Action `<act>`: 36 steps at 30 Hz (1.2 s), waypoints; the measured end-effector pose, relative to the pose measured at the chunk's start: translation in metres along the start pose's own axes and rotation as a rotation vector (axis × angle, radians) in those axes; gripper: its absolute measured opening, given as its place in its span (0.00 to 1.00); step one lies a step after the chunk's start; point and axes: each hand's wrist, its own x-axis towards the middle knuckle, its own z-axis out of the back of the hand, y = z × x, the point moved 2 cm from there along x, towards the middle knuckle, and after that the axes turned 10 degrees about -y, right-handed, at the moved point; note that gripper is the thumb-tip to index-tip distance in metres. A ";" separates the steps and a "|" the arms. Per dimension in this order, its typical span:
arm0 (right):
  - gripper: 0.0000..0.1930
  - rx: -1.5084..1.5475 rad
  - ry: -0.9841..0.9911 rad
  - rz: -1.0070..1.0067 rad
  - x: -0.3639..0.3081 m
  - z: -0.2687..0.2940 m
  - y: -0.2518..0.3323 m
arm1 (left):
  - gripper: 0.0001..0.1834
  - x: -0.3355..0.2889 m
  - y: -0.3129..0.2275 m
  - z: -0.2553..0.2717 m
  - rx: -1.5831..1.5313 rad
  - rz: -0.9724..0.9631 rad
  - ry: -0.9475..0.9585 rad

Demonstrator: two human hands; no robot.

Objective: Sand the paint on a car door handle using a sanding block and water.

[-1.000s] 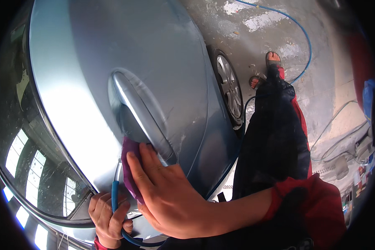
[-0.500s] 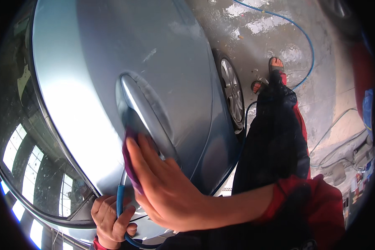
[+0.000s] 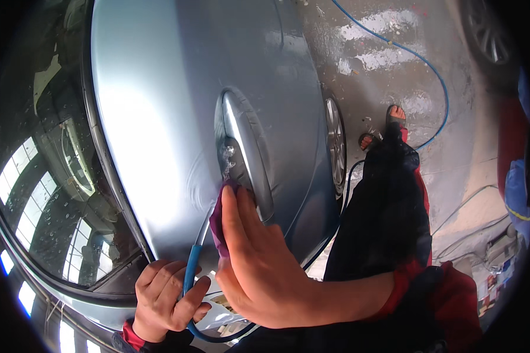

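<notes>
My left hand (image 3: 166,300) is closed around a blue hose (image 3: 192,265) close to its end. A clear stream of water (image 3: 205,223) runs from the hose onto the silver-blue car door (image 3: 159,135), where ripples spread. My right hand (image 3: 262,259) presses a thin purple cloth (image 3: 219,226) against the door, at the near end of the recess behind the door handle (image 3: 246,147). Water froths inside that recess. The cloth is partly hidden beneath the fingers, which are held close together and stretched forward.
The car's dark window (image 3: 47,165) lies to the left. A wheel (image 3: 335,141) shows past the door's right edge. Another length of blue hose (image 3: 433,65) curves over the wet floor (image 3: 383,70). A second car's wheel (image 3: 489,35) stands at far right.
The car sits farther right in the picture. Frothing water now shows in the handle recess and ripples on the door. Both hands have kept their hold on hose and cloth.
</notes>
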 end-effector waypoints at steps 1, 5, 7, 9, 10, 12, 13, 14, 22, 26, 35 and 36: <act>0.44 -0.023 -0.001 -0.002 -0.001 0.000 0.001 | 0.18 -0.001 -0.001 0.000 0.001 -0.008 -0.003; 0.45 -0.103 -0.104 0.034 0.022 -0.006 -0.011 | 0.19 0.003 0.002 -0.001 0.010 -0.017 -0.008; 0.44 -0.078 -0.067 0.029 0.010 0.001 -0.001 | 0.19 0.002 0.003 -0.001 -0.005 0.008 0.011; 0.44 -0.024 -0.071 0.036 0.009 0.004 -0.003 | 0.19 0.005 0.002 0.001 -0.003 0.002 0.007; 0.44 -0.026 -0.073 0.024 0.015 0.003 -0.007 | 0.18 0.006 0.002 0.001 -0.002 -0.003 0.003; 0.44 -0.066 -0.137 0.034 0.029 0.000 -0.008 | 0.18 0.008 0.004 -0.001 -0.027 -0.003 0.005; 0.42 -0.095 -0.155 0.044 0.029 -0.001 -0.007 | 0.18 0.010 0.005 -0.002 -0.022 0.006 0.005; 0.42 -0.093 -0.155 0.041 0.022 0.003 -0.001 | 0.18 0.012 0.005 -0.001 -0.016 0.015 0.004; 0.42 -0.116 -0.154 0.074 0.025 0.005 -0.006 | 0.19 0.019 0.004 -0.004 -0.012 -0.009 0.008; 0.42 -0.050 -0.021 0.050 0.003 0.012 -0.002 | 0.20 0.012 0.000 -0.001 0.016 -0.017 0.001; 0.30 0.384 -0.250 -0.271 -0.051 0.071 -0.013 | 0.21 0.001 -0.001 0.002 0.042 -0.014 -0.001; 0.28 0.478 -0.452 -0.224 -0.054 0.077 -0.032 | 0.21 0.004 -0.001 0.001 0.040 -0.010 0.000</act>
